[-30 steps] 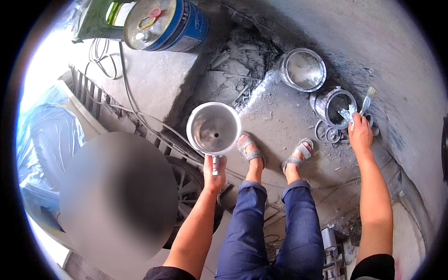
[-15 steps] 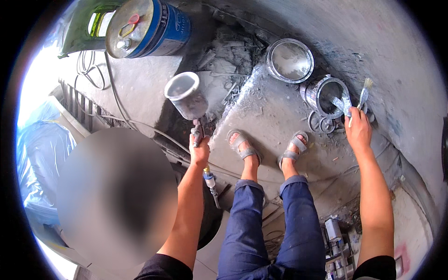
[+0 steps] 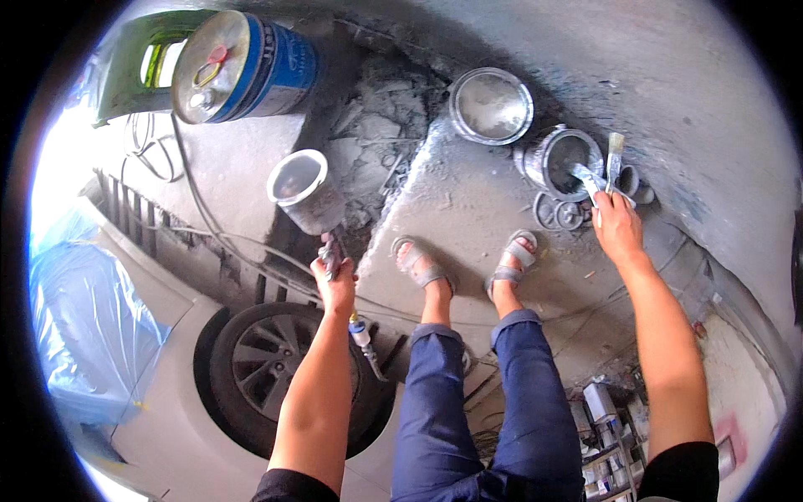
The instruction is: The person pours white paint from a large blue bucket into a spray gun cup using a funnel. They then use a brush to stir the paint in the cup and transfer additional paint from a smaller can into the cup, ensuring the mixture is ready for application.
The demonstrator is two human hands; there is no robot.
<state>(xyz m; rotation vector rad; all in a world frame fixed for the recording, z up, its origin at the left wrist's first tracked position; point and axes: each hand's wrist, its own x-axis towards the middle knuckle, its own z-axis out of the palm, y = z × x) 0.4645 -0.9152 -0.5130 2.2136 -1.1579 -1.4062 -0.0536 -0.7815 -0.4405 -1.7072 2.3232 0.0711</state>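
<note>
My left hand (image 3: 336, 289) is closed round the handle of a spray gun (image 3: 332, 255). The open-topped cup (image 3: 311, 194) sits above my fingers, its inside greyish, and a hose fitting (image 3: 361, 336) hangs below. On the right, my right hand (image 3: 619, 227) is closed on a paintbrush (image 3: 615, 155) whose pale bristles point up and away. A second, silver-coated tool (image 3: 587, 177) reaches from beside these fingers into an open metal can (image 3: 548, 159); how it is gripped is hard to make out.
A large open tin (image 3: 492, 105) stands left of the can, with several small cups and rings (image 3: 556, 212) nearby. A blue drum (image 3: 280, 67) stands far left. Below it are hoses (image 3: 196, 188), a car wheel (image 3: 276, 360) and plastic sheeting (image 3: 92, 318). A shelf (image 3: 615, 448) holds containers.
The whole view has shifted, and the car wheel shows where a blurred round shape was. The brush in my right hand now points more straight away. Both hands keep their holds.
</note>
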